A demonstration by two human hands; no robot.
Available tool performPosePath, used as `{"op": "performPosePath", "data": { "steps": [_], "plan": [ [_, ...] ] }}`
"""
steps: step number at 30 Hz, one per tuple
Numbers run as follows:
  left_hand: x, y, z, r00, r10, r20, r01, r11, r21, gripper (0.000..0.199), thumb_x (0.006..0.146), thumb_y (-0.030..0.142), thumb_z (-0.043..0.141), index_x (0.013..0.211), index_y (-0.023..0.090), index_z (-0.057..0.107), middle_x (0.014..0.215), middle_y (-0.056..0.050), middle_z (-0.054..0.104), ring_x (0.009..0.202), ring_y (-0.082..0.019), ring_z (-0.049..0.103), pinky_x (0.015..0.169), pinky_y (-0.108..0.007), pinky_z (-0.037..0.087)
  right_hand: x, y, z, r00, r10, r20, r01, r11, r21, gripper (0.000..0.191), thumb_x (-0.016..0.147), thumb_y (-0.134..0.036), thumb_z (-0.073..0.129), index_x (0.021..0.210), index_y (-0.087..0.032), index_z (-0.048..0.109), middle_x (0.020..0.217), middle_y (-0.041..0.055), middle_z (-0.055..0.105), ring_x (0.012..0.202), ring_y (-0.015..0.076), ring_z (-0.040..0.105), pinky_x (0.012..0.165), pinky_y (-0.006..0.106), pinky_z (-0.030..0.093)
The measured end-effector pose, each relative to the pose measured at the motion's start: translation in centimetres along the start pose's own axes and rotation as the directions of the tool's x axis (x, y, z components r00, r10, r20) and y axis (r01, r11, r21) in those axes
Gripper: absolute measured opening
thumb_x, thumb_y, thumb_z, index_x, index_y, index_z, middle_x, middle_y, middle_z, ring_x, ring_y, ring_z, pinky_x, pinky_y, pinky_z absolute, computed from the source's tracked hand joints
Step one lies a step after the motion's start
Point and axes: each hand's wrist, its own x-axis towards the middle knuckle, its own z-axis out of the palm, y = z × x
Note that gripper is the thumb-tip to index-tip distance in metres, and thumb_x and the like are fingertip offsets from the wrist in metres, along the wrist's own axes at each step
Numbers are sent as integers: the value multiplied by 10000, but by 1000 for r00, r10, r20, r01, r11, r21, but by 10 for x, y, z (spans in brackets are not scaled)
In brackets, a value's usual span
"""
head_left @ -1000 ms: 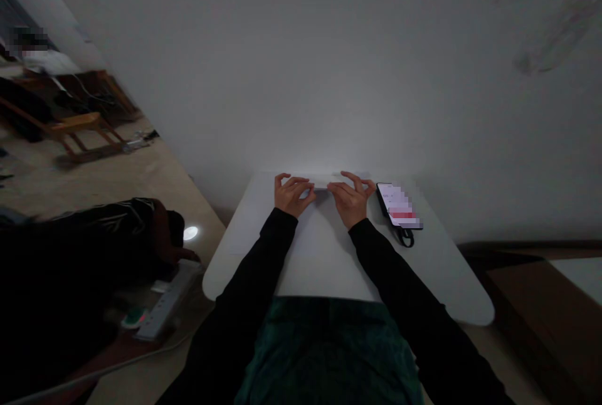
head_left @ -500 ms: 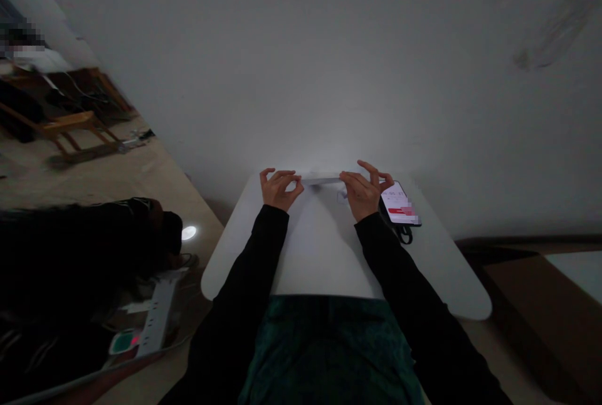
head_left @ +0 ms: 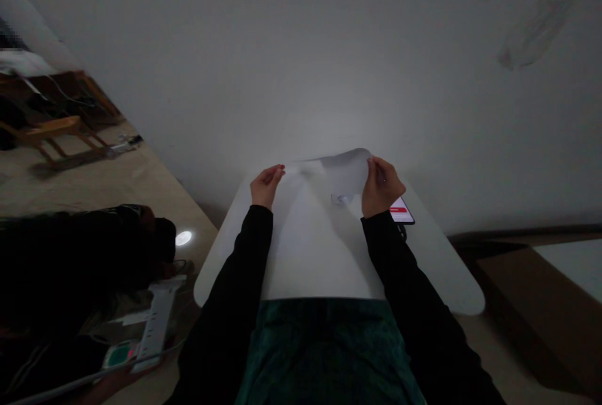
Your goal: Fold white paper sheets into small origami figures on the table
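Observation:
A thin, pale sheet that looks like paper [head_left: 347,170] is stretched above the far part of the white table [head_left: 305,261]. My right hand [head_left: 382,188] is closed on its right end, where the sheet bows upward and twists. At the other end, my left hand [head_left: 266,187] pinches with thumb and fingertips; the sheet's thin edge runs to those fingertips. Under the sheet, near my right hand, lies a small, crumpled, see-through thing [head_left: 340,199]. Partly behind my right wrist is a phone [head_left: 402,210] with a lit screen and a dark strap.
A grey wall [head_left: 310,47] rises just behind the table. On the left, a person in dark clothes [head_left: 84,261] is beside a white power strip [head_left: 155,323]. A wooden chair [head_left: 56,129] stands farther back. To the right sits a brown box [head_left: 531,305].
The sheet went from a narrow, nearly flat strip to a wider, bowed face. My hands moved apart, and my right hand turned, its raised fingers curling in. The view shifted slightly.

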Motion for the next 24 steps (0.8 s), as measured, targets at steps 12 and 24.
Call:
{"op": "performPosePath", "data": {
  "steps": [12,24],
  "plan": [
    [-18,11,16,893,-261,368,370,889,-268,285,522,318,819,698,158,661,582,24,617,553,-99,580,594,-248,486,-29,10,26,775,548,316,-631,699,337,240,654,-343,701,811,-164,671,742,18,701,724,164,651,755,337,515],
    [-20,3,17,852,-366,376,465,858,-219,278,589,349,780,704,176,595,651,-3,618,551,-116,574,511,-233,441,-33,9,27,756,559,340,-651,693,310,259,654,-362,678,813,-158,659,707,10,684,687,154,629,699,310,496]
  ]
}}
